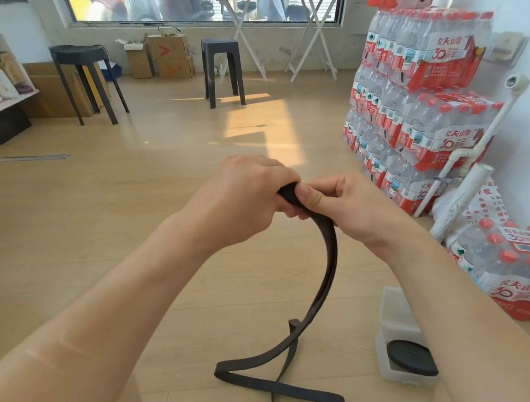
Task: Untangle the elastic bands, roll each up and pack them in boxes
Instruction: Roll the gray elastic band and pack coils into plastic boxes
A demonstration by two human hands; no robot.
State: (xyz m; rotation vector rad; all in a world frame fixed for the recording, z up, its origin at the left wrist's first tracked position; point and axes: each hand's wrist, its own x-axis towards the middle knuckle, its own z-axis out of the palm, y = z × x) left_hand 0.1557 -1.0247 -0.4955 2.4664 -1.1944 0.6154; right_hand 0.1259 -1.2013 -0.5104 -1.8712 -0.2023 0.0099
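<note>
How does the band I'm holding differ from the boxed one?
The held band is mostly unrolled, looping onto the floor; the boxed band is a tight flat coil. The left hand and right hand grip the held band; the boxed band lies untouched in its clear box. Both are black.

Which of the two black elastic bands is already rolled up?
The coiled band lying in the clear box at right. The loose band, held at one end by the left hand and right hand, trails in loops onto the floor.

A dark stool (225, 49) stands left of stacked bottled-water packs (431, 97).
</note>
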